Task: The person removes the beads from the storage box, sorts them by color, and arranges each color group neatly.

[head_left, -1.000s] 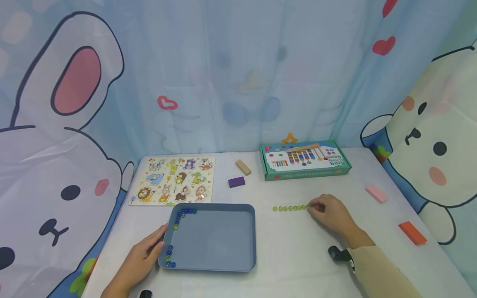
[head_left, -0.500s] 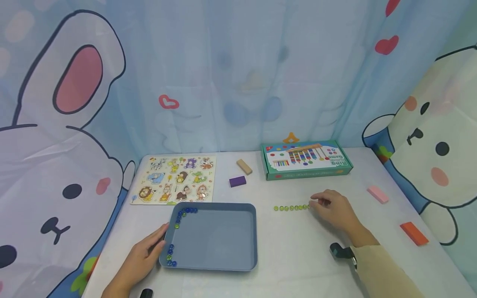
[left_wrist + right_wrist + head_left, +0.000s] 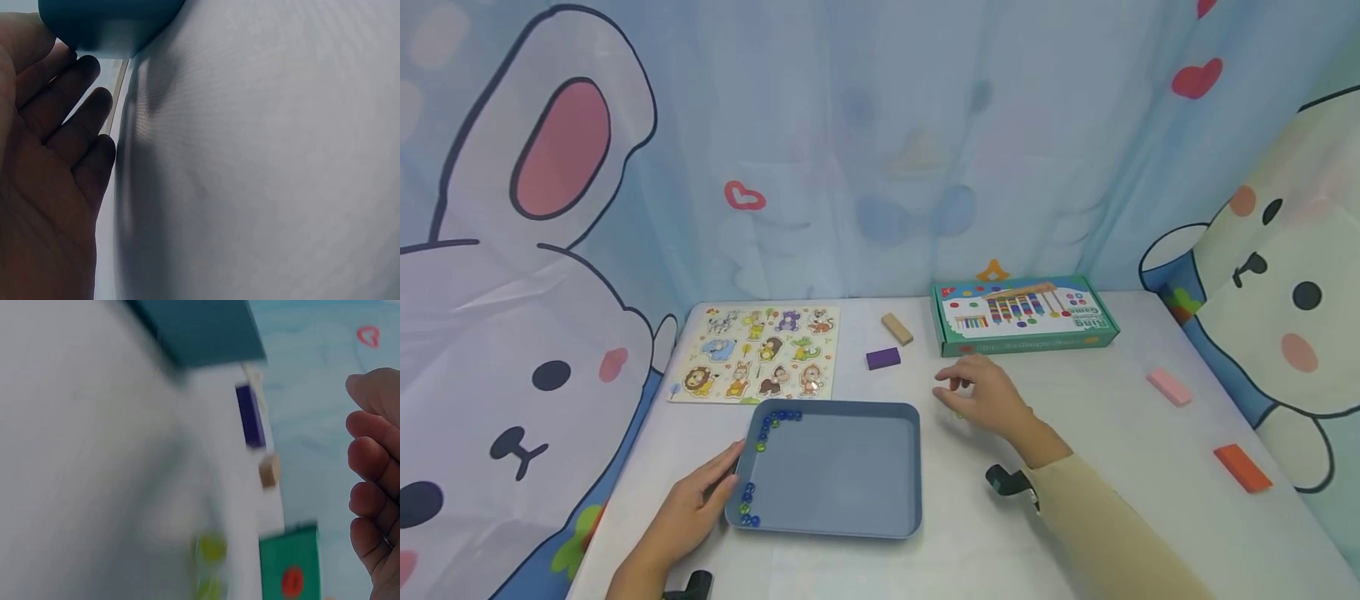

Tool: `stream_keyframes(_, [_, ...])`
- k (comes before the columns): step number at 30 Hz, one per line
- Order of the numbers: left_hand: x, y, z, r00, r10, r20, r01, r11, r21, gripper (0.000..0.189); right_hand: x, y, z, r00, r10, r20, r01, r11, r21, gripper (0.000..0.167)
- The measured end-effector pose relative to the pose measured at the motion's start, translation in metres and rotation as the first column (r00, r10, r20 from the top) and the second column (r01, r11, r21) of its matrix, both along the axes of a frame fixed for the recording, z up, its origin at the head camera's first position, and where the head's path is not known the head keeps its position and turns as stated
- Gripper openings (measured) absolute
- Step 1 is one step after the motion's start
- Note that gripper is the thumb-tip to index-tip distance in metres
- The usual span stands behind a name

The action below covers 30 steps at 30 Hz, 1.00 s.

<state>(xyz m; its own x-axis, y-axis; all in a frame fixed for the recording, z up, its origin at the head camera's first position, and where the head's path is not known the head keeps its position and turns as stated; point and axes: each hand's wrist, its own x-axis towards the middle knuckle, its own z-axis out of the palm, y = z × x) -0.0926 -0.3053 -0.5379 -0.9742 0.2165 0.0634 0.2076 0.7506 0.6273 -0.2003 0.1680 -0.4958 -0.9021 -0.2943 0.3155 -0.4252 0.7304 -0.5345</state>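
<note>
Along the left wall of a blue-grey tray (image 3: 842, 467) lie several blue marbles (image 3: 749, 497) and a few yellow-green ones (image 3: 761, 447). My left hand (image 3: 688, 508) touches the tray's left edge with relaxed fingers; in the left wrist view the thumb side meets the tray's outer wall (image 3: 109, 31). Right of the tray, my right hand (image 3: 988, 400) hovers over the row of yellow-green marbles, hiding nearly all of it. One marble (image 3: 960, 415) peeks out below the thumb, and blurred green marbles (image 3: 212, 548) show in the right wrist view. Its fingers are loosely bent, with nothing visible between them.
An animal puzzle board (image 3: 756, 354) lies behind the tray. Purple (image 3: 883, 358) and natural wood (image 3: 897, 328) blocks sit beyond it, beside a green game box (image 3: 1026, 317). Pink (image 3: 1168, 387) and orange (image 3: 1243, 468) blocks lie at the right. A curtain hangs behind the table.
My right hand has left the right end of the marble row and swung left over it, toward the tray. The left hand stays at the tray's edge. The head view has shifted slightly.
</note>
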Motion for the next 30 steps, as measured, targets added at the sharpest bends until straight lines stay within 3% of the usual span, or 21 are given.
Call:
stream_keyframes(7, [0.0, -0.001, -0.001, 1.0, 0.003, -0.012, -0.003, 1.0, 0.003, 0.051, -0.01, -0.079, 0.014, 0.99, 0.144, 0.015, -0.144, 0.988, 0.052, 0.024])
stream_keyframes(16, [-0.001, 0.0, -0.004, 1.0, 0.001, -0.015, -0.001, 1.0, -0.002, 0.05, -0.012, -0.155, 0.009, 0.94, 0.34, 0.002, -0.337, 0.931, 0.141, 0.021])
stream_keyframes(30, [0.001, 0.0, -0.001, 1.0, 0.0, -0.028, 0.0, 1.0, 0.008, 0.05, -0.004, -0.217, -0.009, 0.903, 0.422, 0.077, -0.428, 0.878, 0.214, 0.025])
